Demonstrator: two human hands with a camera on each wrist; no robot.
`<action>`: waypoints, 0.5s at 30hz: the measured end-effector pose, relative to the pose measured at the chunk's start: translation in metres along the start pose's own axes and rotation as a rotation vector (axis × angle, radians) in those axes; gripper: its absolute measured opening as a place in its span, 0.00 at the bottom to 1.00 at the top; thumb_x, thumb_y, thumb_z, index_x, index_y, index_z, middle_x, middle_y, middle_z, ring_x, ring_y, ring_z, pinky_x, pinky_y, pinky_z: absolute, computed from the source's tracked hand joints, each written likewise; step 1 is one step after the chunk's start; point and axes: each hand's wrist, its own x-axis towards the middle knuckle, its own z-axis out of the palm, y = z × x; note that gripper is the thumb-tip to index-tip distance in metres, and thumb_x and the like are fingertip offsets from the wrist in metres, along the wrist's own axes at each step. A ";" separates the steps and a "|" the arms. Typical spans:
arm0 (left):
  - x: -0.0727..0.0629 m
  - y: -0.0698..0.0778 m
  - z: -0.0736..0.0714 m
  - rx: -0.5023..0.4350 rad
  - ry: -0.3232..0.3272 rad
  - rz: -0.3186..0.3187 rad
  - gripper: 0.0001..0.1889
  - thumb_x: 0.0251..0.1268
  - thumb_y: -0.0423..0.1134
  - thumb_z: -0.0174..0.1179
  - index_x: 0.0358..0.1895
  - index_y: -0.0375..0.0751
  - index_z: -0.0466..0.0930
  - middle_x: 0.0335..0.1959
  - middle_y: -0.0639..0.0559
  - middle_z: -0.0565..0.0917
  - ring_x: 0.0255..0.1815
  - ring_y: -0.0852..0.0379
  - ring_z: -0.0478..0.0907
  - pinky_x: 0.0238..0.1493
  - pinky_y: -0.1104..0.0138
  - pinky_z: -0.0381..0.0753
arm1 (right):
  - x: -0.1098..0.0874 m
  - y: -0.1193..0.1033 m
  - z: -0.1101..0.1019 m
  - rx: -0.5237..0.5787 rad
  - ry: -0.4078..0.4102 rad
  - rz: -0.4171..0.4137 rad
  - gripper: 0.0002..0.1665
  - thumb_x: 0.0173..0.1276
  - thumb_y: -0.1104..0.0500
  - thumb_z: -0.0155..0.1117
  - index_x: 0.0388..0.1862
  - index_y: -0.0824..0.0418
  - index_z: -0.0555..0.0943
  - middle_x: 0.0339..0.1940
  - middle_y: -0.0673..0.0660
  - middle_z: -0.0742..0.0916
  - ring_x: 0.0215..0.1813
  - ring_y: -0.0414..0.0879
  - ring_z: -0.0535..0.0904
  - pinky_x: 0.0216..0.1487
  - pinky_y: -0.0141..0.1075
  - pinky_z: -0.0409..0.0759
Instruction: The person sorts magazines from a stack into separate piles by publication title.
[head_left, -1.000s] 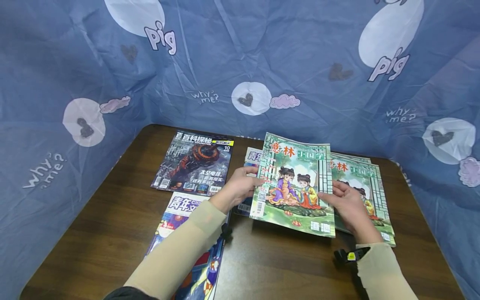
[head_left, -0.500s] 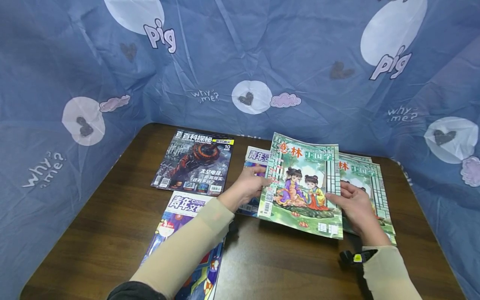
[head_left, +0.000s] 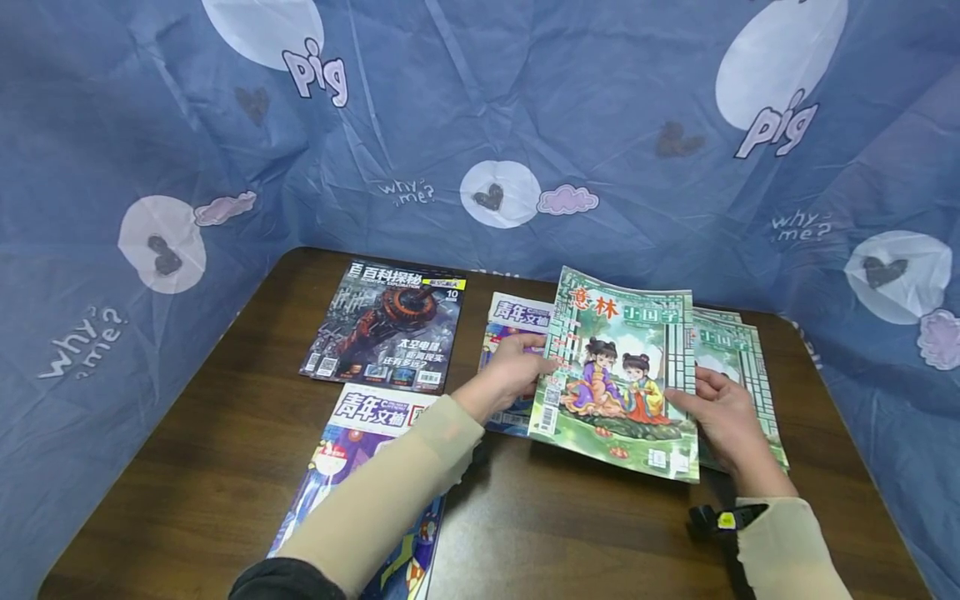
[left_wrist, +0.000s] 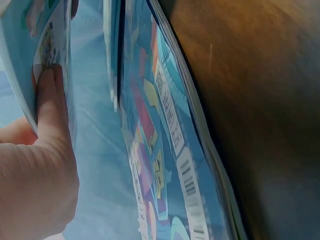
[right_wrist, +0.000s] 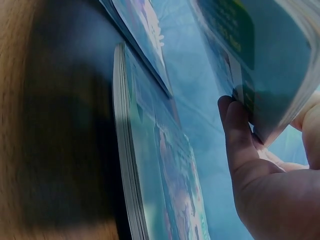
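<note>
Both hands hold a green magazine [head_left: 622, 375] with two cartoon children on its cover, raised above the table. My left hand [head_left: 510, 375] pinches its left edge, thumb on the front cover. On the opposite edge my right hand [head_left: 723, 417] grips it, thumb in front and fingers behind, as the right wrist view also shows. Below and to the right lies a stack of matching green magazines [head_left: 738, 358], partly hidden by the right hand and the held one. A purple magazine [head_left: 517, 312] lies behind the left hand, partly covered.
A dark science magazine [head_left: 397, 325] lies at the back left of the brown table [head_left: 187, 442]. In front of it is another purple magazine [head_left: 375, 408], partly under the left forearm. A blue printed cloth [head_left: 420, 125] hangs behind the table.
The held green magazine and both hands have moved to the right, toward the green stack, covering more of it and uncovering more of the purple magazine. The other magazines lie where they were.
</note>
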 end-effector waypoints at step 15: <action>0.007 -0.005 0.024 0.118 0.000 -0.002 0.22 0.65 0.20 0.62 0.63 0.26 0.74 0.38 0.40 0.85 0.35 0.45 0.87 0.35 0.58 0.88 | -0.004 0.007 -0.017 -0.007 0.054 0.055 0.53 0.70 0.52 0.71 0.82 0.69 0.52 0.79 0.69 0.58 0.78 0.59 0.53 0.71 0.52 0.64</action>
